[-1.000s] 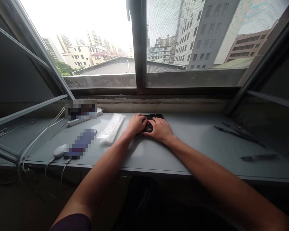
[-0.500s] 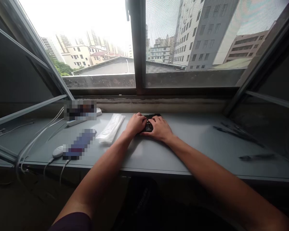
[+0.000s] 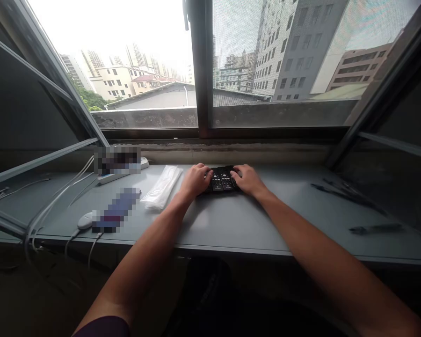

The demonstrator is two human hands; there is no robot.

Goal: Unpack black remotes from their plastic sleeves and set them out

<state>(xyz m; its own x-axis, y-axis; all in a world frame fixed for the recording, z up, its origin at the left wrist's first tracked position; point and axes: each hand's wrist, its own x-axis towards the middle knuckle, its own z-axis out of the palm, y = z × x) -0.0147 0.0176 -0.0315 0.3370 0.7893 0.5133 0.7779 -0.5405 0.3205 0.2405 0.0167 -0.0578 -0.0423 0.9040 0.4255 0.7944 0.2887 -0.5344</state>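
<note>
At the far left of the grey bench (image 3: 231, 224), beneath an open window casement (image 3: 56, 79), white cables (image 3: 59, 196) run across the surface and over the front edge, while a white power strip (image 3: 108, 178) lies near the back edge, partly hidden by a pixelated patch. Closer to you, a white computer mouse (image 3: 86, 220) sits near the front edge, just beside a long, pixelated object (image 3: 115, 210) that cannot be identified. To its right, a clear plastic sleeve (image 3: 161, 187) with a soft white filling lies at a slant, its crinkled film catching the light. Next come your left hand (image 3: 194, 181) and your right hand (image 3: 249, 180), apart, on either side of a matte black remote control (image 3: 221, 179) near the middle of the back edge. Its rows of small buttons suggest a long axis running toward the window, though it may be two units side by side. Each hand is about equally near, your fingers touching its sides, but you cannot tell whether either hand grips it or only rests there. Toward the right end, dark slender pens (image 3: 375, 228) lie on the bare grey surface, too dim to make out clearly.
</note>
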